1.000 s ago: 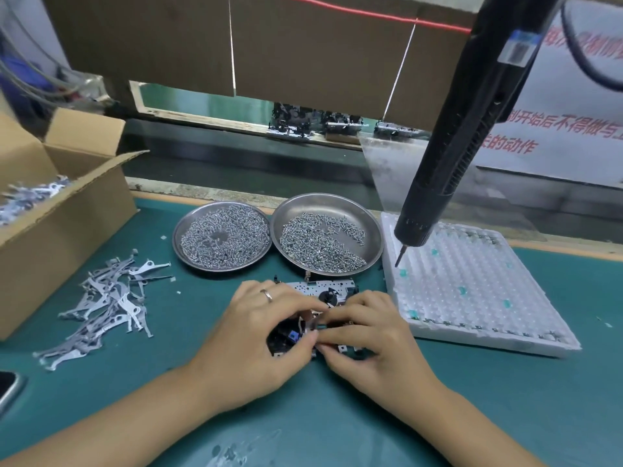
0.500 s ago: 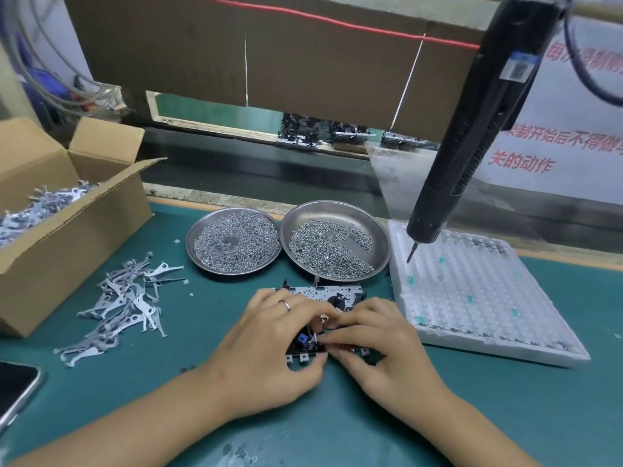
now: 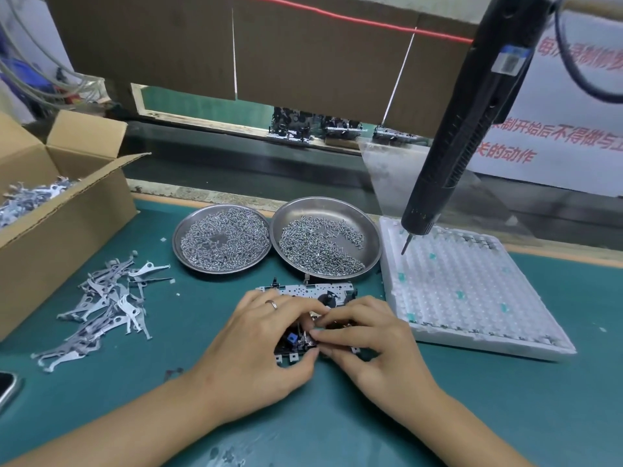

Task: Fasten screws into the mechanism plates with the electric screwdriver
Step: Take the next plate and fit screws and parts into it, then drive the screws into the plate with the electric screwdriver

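1. Two hands work over the mechanism plate (image 3: 305,293), which lies flat on the green worktop (image 3: 505,416) just in front of the two steel dishes. The left hand (image 3: 256,348) curls over its left part, thumb hooked under the near edge; the right hand (image 3: 367,345) pinches something tiny at the plate's middle between thumb and forefinger. Whether that is a screw or a small part, I cannot tell.
2. By my reading, the step in hand is seating or aligning a piece on the plate before driving; no screw is being fastened yet.
3. The electric screwdriver (image 3: 468,123) hangs untouched above the right side, tilted, its bit over the far-left corner of the white foam tray (image 3: 472,298). Neither hand is near it.
4. The next move likely calls for the right hand to let go, reach up and right for the screwdriver, and bring the bit down square onto the hole while the left hand keeps the plate from sliding.
5. Loose screws fill the left dish (image 3: 220,244) and the right dish (image 3: 325,244), both close behind the plate and within easy reach.
6. A scatter of small metal levers (image 3: 101,305) lies to the left, beside an open cardboard box (image 3: 67,210) holding more. A phone corner (image 3: 6,389) shows at the left edge.
7. The right dish's rim and the tray's edge crowd the plate; a careless descent of the tool could clip either.
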Demonstrator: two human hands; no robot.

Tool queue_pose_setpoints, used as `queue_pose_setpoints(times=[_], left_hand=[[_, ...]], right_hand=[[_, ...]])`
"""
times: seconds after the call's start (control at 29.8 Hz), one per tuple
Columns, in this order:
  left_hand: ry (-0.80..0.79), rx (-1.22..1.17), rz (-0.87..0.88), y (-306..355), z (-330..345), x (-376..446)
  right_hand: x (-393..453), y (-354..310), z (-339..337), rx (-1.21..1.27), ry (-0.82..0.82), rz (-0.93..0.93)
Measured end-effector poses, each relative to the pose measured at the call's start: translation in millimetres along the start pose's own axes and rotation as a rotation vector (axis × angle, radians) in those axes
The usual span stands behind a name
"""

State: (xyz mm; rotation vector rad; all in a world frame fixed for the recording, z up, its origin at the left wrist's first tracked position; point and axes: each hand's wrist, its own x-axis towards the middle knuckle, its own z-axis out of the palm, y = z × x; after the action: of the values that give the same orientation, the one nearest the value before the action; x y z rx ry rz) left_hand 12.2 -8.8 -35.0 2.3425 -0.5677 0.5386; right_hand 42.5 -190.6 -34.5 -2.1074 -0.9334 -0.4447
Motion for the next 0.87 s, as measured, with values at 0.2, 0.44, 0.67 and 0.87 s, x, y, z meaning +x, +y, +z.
queue_pose_setpoints(times=[0.2,0.44,0.67,0.87], left_hand=[[0.025,-0.03,-0.016,-0.3,0.7,2.7],[0.024,-0.043,-0.035,1.3,1.5,3.4],[0.017,-0.054,-0.05,0.6,2.7,3.1],[0.032,-0.086,-0.067,-1.6,2.7,3.0]], right_hand=[[1.3,0.8,-1.0,-0.017,-0.003,-0.031],[-1.0,1.8,-0.3,-0.021,0.011,-0.031],[-0.3,-0.8,-6.7,-0.016,0.231,-0.021],[37.8,-5.4,-46.2,0.199,0.669,0.212]])
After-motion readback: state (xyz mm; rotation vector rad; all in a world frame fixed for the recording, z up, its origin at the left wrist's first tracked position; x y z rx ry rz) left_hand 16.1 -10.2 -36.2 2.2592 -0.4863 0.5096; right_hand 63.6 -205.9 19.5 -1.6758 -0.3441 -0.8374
